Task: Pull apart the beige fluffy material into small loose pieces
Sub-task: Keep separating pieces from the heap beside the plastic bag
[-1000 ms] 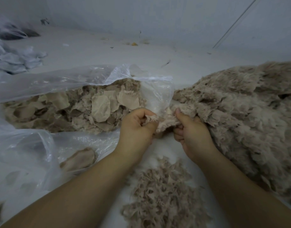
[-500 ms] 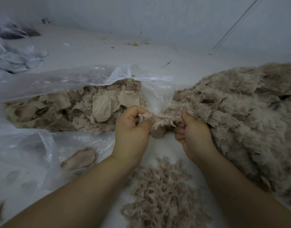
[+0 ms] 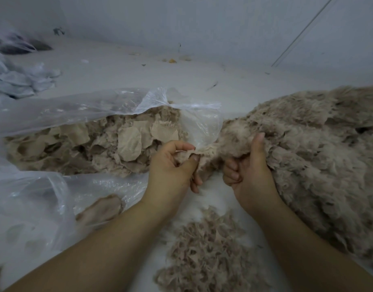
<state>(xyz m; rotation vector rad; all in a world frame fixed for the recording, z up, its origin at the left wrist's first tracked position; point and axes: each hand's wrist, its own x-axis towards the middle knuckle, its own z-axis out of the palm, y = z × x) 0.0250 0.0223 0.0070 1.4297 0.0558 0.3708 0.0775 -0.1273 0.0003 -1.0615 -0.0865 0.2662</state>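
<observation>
A big heap of beige fluffy material (image 3: 307,148) fills the right side of the white surface. Its near-left edge stretches between my hands. My left hand (image 3: 173,167) pinches a small tuft of it between thumb and forefinger. My right hand (image 3: 248,171) grips the edge of the heap, thumb up on top and fingers curled beneath. A pile of small loose pieces (image 3: 208,256) lies on the surface below my hands.
A clear plastic bag (image 3: 55,110) lies open at the left, holding beige fabric scraps (image 3: 86,146). One scrap (image 3: 101,209) sits under the bag's near fold. Pale cloth pieces (image 3: 19,79) lie at the far left. A wall (image 3: 202,24) rises behind.
My hands have drawn further apart, and the strip of fluffy material between them is stretched longer. My right thumb has risen onto the heap's edge.
</observation>
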